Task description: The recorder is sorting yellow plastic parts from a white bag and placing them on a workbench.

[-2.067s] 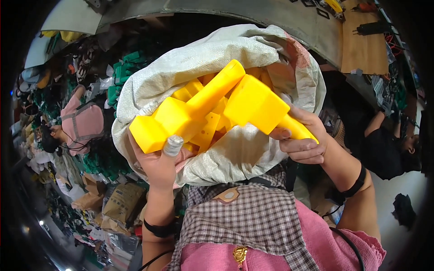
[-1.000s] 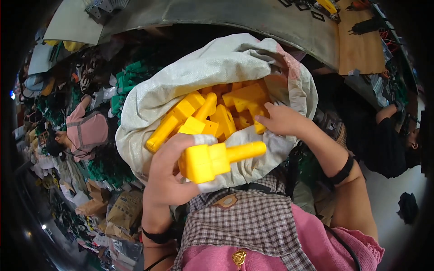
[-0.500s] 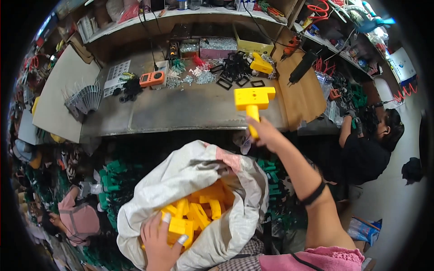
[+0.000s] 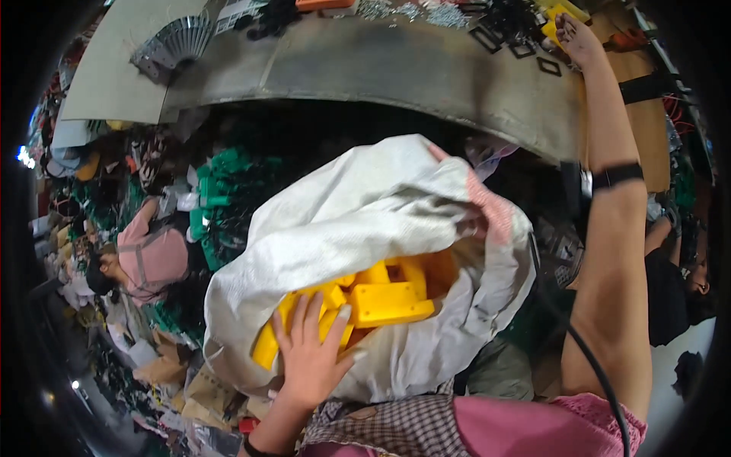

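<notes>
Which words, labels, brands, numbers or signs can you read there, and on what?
None can be read.
Yellow plastic parts: no lettering shows.
White woven sack: no lettering shows.
Brown paper bag, lower left: any print is too small and blurred to read.

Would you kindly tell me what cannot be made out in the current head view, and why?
All in the head view:
1. Right hand: whether it grips the yellow piece beside it; its own fingers hide the contact.
2. Left hand: whether it grips or merely rests; its back hides the palm.
3. Pile depth: hidden by the upper yellow parts and the sack.
4. Orange device: cut off by the upper edge.
</notes>
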Available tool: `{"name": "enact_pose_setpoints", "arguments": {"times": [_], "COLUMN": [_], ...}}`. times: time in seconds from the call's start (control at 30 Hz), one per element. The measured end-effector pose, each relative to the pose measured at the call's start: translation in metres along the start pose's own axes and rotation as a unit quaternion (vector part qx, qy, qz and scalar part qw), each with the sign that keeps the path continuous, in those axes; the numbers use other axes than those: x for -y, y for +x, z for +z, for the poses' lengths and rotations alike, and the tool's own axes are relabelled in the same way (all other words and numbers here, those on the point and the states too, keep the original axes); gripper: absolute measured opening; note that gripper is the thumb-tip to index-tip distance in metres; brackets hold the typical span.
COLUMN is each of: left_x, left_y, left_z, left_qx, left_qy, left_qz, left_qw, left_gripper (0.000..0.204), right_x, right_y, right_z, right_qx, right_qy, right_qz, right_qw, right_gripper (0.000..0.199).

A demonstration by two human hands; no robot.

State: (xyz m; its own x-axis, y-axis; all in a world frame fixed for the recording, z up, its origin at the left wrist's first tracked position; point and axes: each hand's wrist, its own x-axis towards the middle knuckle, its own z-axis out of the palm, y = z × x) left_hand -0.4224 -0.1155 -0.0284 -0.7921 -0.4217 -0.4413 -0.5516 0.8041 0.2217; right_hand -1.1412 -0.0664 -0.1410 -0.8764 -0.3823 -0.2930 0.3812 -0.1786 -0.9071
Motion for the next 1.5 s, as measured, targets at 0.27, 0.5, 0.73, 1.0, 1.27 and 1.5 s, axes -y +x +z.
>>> {"name": "enact_pose_setpoints", "arguments": {"times": [0.27,0.5,0.73,1.0,1.27,1.5], "left_x": [0.004,-0.021,-0.004,0.022,-0.006,0.0], "left_y": [0.024,0.041,0.041,0.08,0.111,0.087], "left_z": [0.026,0.055,0.035,0.002,-0.041,-0.045], "left_qx": [-0.066,-0.001,0.06,-0.127,-0.202,-0.128], "left_qy": [-0.041,0.006,-0.165,-0.259,-0.374,-0.324], "left_qz": [0.156,0.267,0.237,0.028,0.082,0.033], "left_qw": [0.985,0.964,0.956,0.957,0.901,0.937], "left_gripper": [0.07,0.067,0.043,0.036,0.04,0.043], "right_x": [-0.036,-0.195,-0.238,-0.229,-0.202,-0.145], "right_y": [-0.412,-0.412,-0.412,-0.43,-0.463,-0.486], "right_z": [0.112,0.079,0.075,0.082,0.104,0.065], "right_qx": [0.67,0.339,0.276,0.273,0.186,0.181], "right_qy": [-0.237,-0.684,-0.635,-0.574,-0.591,-0.608], "right_qz": [0.172,-0.072,-0.218,-0.226,-0.165,-0.227], "right_qw": [0.682,0.642,0.688,0.738,0.768,0.739], "right_gripper": [0.027,0.052,0.062,0.062,0.061,0.063]}}
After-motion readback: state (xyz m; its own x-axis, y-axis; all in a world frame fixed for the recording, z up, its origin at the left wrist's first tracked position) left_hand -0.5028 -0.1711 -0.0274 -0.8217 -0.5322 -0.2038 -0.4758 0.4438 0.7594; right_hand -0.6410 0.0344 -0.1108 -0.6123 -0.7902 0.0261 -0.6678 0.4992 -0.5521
